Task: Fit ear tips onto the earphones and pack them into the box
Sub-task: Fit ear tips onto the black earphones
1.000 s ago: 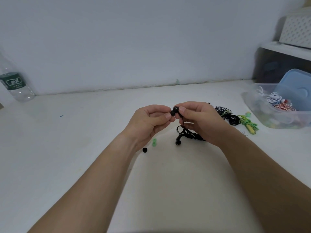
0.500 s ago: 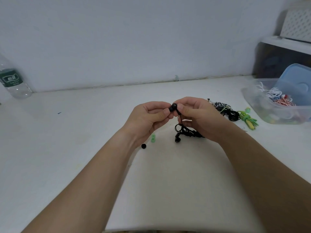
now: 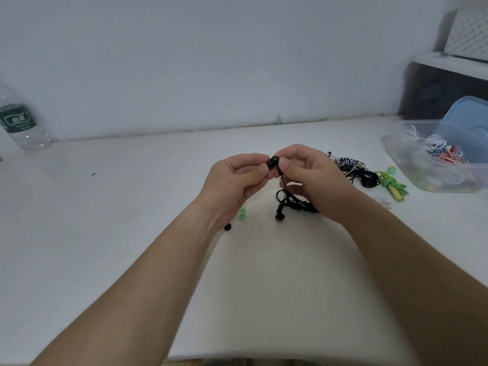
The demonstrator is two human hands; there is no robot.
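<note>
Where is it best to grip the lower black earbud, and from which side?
Probably pinch the lower black earbud across its barrel, coming from the left: it stands nearly upright, and its cable loops up and right into the bundle under the right hand.

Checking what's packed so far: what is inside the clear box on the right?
White and red earphone cables lie in the box; the blue lid covers whatever is behind it.

Light: soft, even, fairly bright; source probably overhead.
Shadows: faint grey patch on the near tabletop [image 3: 277, 260].
Distortion: wide-angle bend at edges; bottle [image 3: 21, 128] leans.
Focus: centre sharp, corners slightly soft.
</note>
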